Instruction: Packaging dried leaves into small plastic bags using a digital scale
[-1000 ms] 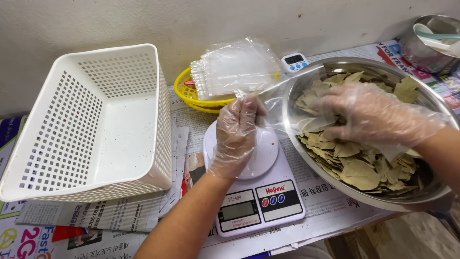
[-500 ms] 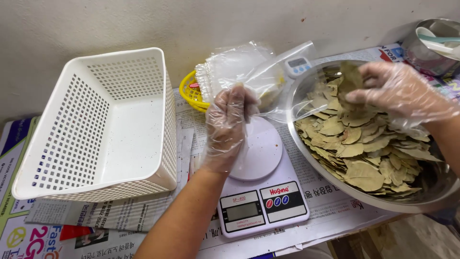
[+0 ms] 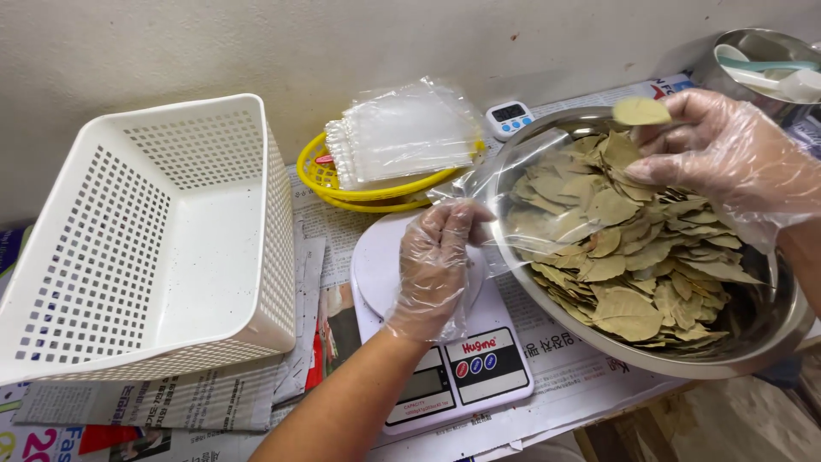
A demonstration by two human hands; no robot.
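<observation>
A crumpled clear plastic bag (image 3: 505, 192) hangs open over the steel bowl's left rim; dry olive-green bay leaves (image 3: 637, 244) lie heaped inside the bowl.

Plain off-white wall (image 3: 256, 43) (slightly scuffed), newspaper-covered table (image 3: 564, 359), soft even light

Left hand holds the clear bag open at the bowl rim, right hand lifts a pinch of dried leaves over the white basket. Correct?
Not quite. The right hand lifts its dried leaves over the steel bowl, not the white basket, which sits apart on the far left. The rest stands: the left hand holds the clear bag open at the bowl rim. The head view shows it.
</observation>
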